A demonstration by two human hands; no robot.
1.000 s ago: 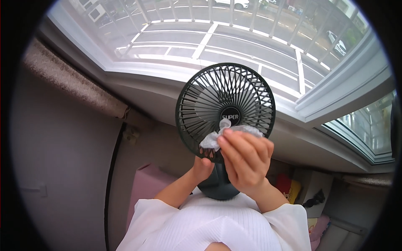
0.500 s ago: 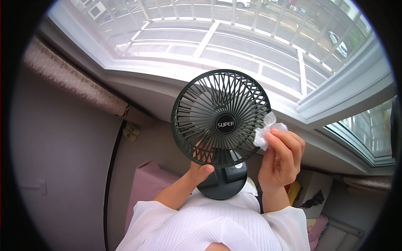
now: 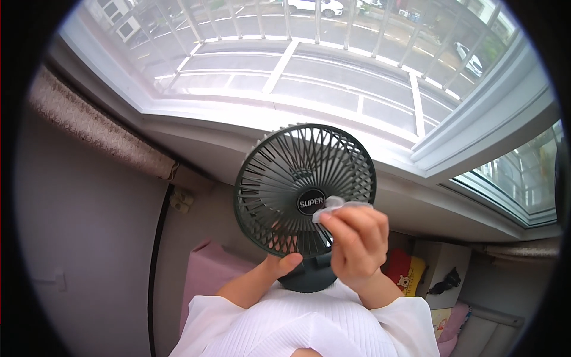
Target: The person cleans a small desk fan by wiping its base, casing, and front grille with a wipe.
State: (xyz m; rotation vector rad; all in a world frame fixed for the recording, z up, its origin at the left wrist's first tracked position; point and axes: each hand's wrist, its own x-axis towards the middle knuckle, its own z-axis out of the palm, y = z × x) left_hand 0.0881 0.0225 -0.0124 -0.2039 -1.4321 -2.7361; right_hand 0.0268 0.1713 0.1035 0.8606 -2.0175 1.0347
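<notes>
Head view: left hand [image 3: 281,266] curls closed around the bottom of a dark-green, round-grilled fan [image 3: 285,199]; right hand [image 3: 361,241] pinches crumpled white tissue [image 3: 333,206] near its black hub [image 3: 309,202].

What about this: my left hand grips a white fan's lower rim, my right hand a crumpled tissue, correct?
Not white: the head view shows a dark green fan. Your left hand grips its lower rim, your right hand a crumpled tissue.

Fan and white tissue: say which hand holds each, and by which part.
Left hand: the fan, by the lower rim of its cage. Right hand: the white tissue, bunched up; exact part unclear.
</notes>
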